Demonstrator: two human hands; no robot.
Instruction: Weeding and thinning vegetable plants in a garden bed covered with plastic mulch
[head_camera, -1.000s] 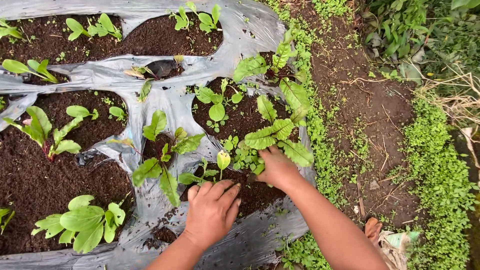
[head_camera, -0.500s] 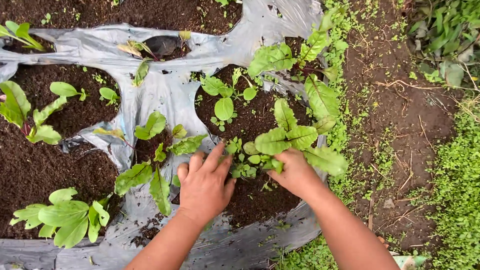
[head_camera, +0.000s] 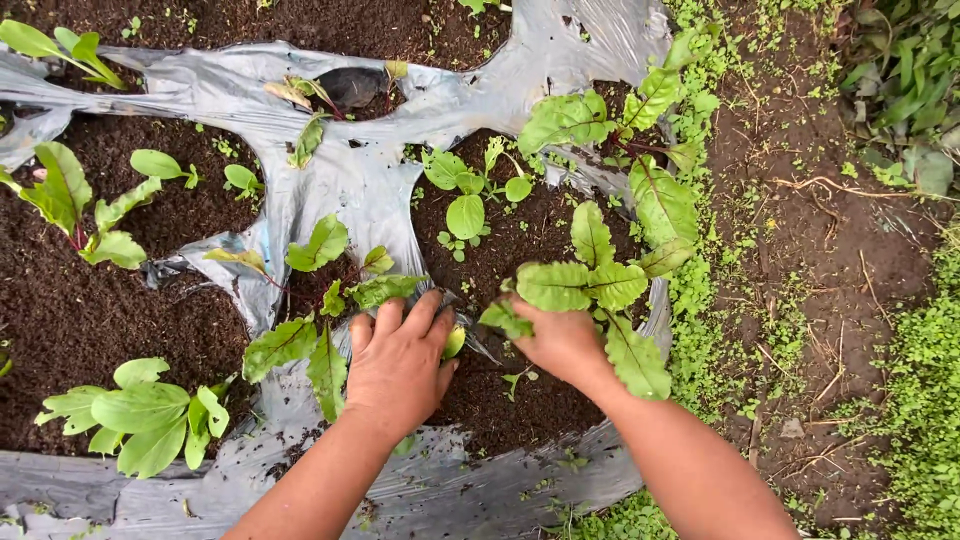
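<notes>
Dark soil (head_camera: 500, 400) shows through a hole in the grey plastic sheet (head_camera: 340, 170) — both hands work there. The left hand (head_camera: 398, 362) lies palm down, fingers curled over small leaves (head_camera: 455, 342), though I cannot tell if its grip holds them. The right hand (head_camera: 560, 342) is closed around the base of a red-veined seedling (head_camera: 590, 282), just beside the left.

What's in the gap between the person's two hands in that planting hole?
In the head view, between the left hand and the right hand lie dark soil, a small green leaf by the left fingers, and a tiny seedling.
</notes>
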